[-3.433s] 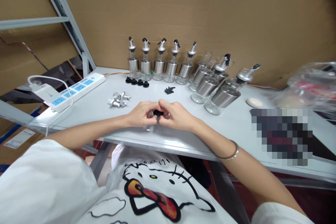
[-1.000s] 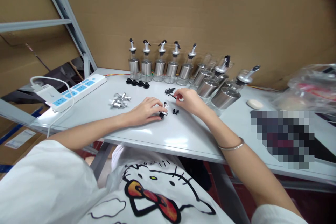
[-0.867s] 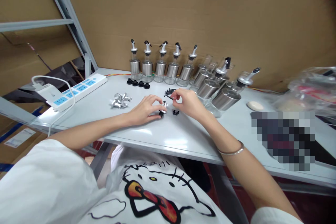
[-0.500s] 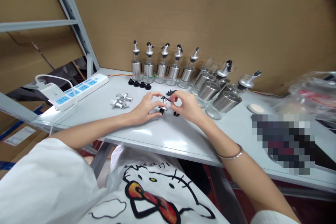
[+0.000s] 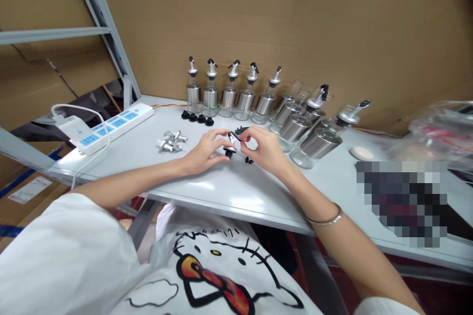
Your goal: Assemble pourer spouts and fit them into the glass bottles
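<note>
My left hand (image 5: 207,151) grips a silver pourer spout (image 5: 230,145) with a black stopper at its lower end, upright just above the table. The thumb and fingertips of my right hand (image 5: 263,147) pinch a small black flap (image 5: 235,136) at the top of that spout. Behind my right fingers lie several black flaps (image 5: 241,130), partly hidden. Small black pieces (image 5: 249,160) rest below my right hand. Left of my left hand is a pile of silver spouts (image 5: 172,141). Several black stoppers (image 5: 197,117) sit in a row farther back.
Several glass and steel bottles (image 5: 229,98) stand along the back of the grey table (image 5: 207,192), many with pourers fitted. A white power strip (image 5: 116,128) with a cable is at the left. At the right are a pale oval object (image 5: 361,153), plastic bags (image 5: 439,133) and a blurred item.
The black flap between my right fingertips has tilted slightly on top of the spout. Both hands keep nearly the same place and grip.
</note>
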{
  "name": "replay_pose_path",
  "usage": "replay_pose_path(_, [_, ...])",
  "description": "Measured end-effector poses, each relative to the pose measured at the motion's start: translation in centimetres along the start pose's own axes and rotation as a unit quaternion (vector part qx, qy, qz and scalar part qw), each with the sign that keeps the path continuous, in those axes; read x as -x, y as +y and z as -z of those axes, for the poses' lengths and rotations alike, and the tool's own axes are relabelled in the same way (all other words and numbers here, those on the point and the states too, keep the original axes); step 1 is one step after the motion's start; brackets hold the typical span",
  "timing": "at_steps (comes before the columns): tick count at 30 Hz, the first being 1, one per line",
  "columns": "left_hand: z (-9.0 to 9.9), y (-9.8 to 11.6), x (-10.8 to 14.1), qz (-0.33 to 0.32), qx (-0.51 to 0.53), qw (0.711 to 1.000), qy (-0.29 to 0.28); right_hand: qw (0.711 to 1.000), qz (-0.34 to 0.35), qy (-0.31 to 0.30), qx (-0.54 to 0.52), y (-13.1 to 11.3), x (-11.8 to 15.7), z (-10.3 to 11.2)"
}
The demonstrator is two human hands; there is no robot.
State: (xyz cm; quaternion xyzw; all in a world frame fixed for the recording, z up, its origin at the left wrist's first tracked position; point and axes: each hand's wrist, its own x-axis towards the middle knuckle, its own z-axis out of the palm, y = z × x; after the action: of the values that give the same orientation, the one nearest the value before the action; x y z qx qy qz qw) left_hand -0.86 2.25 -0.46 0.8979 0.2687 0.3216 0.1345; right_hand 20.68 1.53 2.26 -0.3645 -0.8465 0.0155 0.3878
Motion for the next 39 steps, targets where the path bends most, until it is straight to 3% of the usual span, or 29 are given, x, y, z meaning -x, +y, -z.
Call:
replay_pose_path(9, [0.2,0.1,0.0,-0.020,-0.057,0.998,0.002,0.999,-0.014,-0.029,0.034,-0.3,0.0,0.4])
replay_pose_path(16, [0.0,-0.1,0.1,-0.094,-0.097,0.990,0.033,0.982,0.007,-0.137,0.133,-0.9,0.1,0.2])
replay_pose_path(33, [-0.2,-0.7,0.7,-0.087,-0.025,0.996,0.017,0.981,0.044,-0.160,0.100,-1.1,0.4,0.0])
replay_pose_path(39, [-0.5,-0.9,0.6,-0.125,-0.018,0.990,0.062,0.986,0.038,-0.148,0.074,-1.2,0.3,0.0])
